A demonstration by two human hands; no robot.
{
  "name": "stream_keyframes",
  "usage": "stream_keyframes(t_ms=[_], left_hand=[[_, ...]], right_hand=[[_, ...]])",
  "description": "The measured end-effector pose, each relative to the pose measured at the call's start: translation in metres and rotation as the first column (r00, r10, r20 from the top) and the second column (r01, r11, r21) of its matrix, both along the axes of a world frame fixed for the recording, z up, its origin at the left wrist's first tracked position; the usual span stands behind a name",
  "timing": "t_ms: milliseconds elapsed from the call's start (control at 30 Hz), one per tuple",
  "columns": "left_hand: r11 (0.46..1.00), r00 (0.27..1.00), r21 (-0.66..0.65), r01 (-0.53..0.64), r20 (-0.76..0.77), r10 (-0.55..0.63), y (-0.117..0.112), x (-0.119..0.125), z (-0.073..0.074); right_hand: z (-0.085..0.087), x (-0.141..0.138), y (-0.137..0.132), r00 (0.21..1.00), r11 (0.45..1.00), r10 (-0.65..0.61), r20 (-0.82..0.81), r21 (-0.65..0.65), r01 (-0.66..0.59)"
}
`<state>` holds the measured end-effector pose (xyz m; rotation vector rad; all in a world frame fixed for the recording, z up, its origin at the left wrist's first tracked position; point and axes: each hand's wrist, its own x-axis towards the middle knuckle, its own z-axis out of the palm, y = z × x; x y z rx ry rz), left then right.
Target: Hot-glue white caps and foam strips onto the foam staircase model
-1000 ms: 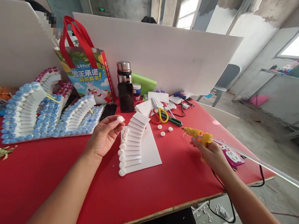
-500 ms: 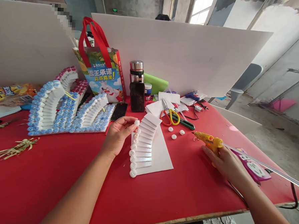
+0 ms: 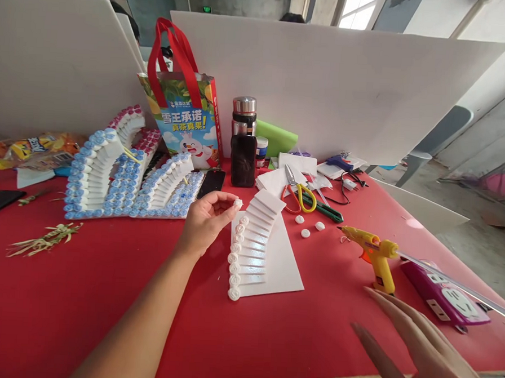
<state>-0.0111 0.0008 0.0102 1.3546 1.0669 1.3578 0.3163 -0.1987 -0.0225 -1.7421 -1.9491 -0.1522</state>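
A small white rosette (image 3: 237, 202) is pinched in the left hand (image 3: 206, 220) right at the top step of the white foam staircase (image 3: 256, 245) on the red worktop (image 3: 102, 305), seemingly lined up with the row of rosettes down its left edge. The right hand (image 3: 421, 356) hangs open and empty near the yellow glue gun (image 3: 374, 253), propped on its stand with its nozzle off the surface. The red-handled bag (image 3: 184, 118) behind reads "雪王承诺 真茶真果!".
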Motion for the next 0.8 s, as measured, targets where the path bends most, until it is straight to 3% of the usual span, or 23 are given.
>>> stream_keyframes(t_ms=[100, 200, 267, 367, 433, 533, 800], left_hand=[[0.996, 0.990, -0.086, 0.026, -0.137, -0.038, 0.009, -0.003, 0.006], [0.994, 0.958, -0.107, 0.035, -0.279, -0.064, 0.020, -0.003, 0.016], [0.994, 0.939, -0.098, 0.044, -0.336, -0.075, 0.026, -0.002, 0.021], [0.994, 0.922, -0.095, 0.061, -0.376, -0.093, 0.029, -0.002, 0.023], [0.992, 0.910, -0.098, 0.073, -0.402, -0.107, 0.028, -0.002, 0.022], [0.992, 0.897, -0.106, 0.066, -0.430, -0.105, 0.023, -0.002, 0.020], [0.995, 0.908, -0.088, 0.052, -0.410, -0.084, 0.022, 0.004, 0.016]], right_hand=[[0.041, -0.042, 0.039, 0.983, 0.995, 0.074, -0.170, -0.058, -0.085], [0.062, -0.077, 0.104, 0.939, 0.993, 0.077, -0.336, -0.063, -0.104], [0.059, -0.093, 0.145, 0.886, 0.987, 0.092, -0.455, -0.074, -0.140], [0.036, -0.108, 0.181, 0.783, 0.989, 0.084, -0.616, -0.046, -0.143], [0.019, -0.113, 0.187, 0.722, 0.989, 0.075, -0.688, -0.038, -0.140], [0.003, -0.115, 0.184, 0.697, 0.982, 0.047, -0.716, -0.096, -0.165], [-0.001, -0.114, 0.186, 0.697, 0.956, 0.048, -0.716, -0.170, -0.241]])
